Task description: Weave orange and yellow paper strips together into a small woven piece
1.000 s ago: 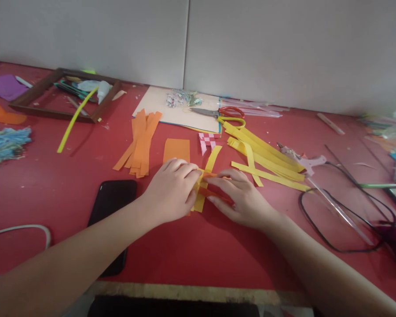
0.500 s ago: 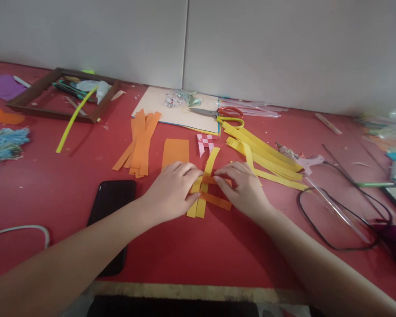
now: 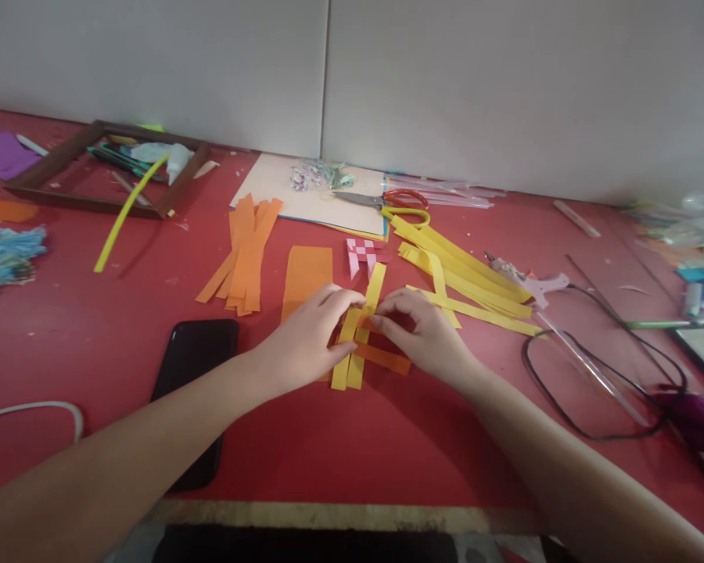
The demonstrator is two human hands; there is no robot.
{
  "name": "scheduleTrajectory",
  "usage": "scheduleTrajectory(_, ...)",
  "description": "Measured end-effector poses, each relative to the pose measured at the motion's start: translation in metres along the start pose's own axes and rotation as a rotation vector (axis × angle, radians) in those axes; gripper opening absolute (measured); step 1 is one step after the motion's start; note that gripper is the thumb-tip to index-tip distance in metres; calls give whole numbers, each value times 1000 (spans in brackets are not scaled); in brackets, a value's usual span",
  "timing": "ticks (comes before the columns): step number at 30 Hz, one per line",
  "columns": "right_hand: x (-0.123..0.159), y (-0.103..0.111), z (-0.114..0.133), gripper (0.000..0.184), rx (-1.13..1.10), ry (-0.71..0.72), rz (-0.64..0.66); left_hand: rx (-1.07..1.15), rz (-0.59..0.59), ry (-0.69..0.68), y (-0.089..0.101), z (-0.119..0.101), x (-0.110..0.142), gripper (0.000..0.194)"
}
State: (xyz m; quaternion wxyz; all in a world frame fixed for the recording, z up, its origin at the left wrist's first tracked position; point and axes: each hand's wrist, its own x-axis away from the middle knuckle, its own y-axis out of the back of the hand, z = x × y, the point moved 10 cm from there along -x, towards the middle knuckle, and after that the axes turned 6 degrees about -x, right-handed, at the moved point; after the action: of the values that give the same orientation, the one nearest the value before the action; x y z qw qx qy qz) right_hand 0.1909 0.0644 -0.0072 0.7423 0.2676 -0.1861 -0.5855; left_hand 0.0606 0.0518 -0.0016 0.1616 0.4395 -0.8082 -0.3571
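Two yellow paper strips [image 3: 347, 367] lie side by side on the red table, with orange paper strips [image 3: 387, 359] crossing them in a loose weave. My left hand [image 3: 308, 332] rests at the weave's left side, its thumb touching near the lower orange strip and its index finger near the top, a gap between them. My right hand [image 3: 425, 332] pinches the upper orange strip [image 3: 364, 320] between thumb and finger. Its right part is hidden by that hand. A wide orange piece [image 3: 308, 274] is partly under my left hand. A small pink-and-white checked woven piece [image 3: 361, 252] lies just beyond.
Orange strips [image 3: 247, 254] are piled left and yellow strips [image 3: 469, 270] right. Scissors [image 3: 381, 202] rest by a pale sheet [image 3: 270, 184]. A glue gun [image 3: 528, 281] with black cord lies right. A phone [image 3: 196, 356] and a wooden frame [image 3: 47, 188] are left.
My right hand has moved slightly left, and the upper orange strip's right end no longer shows. My left thumb and index finger have spread a little. The view has shifted slightly.
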Motion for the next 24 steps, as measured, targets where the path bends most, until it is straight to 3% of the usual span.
scheduleTrajectory(5,4,2,-1,20,-221,-90,8,317,-56,207,-1,20,0,44)
scheduleTrajectory(10,5,1,-1,26,-392,-120,-5,554,-72,313,-5,31,0,57)
scheduleTrajectory(19,6,8,6,21,-217,-27,-65,524,-36,400,-8,36,1,57)
scheduleTrajectory(24,7,4,-3,23,-304,-111,-29,564,-16,409,-10,36,1,57)
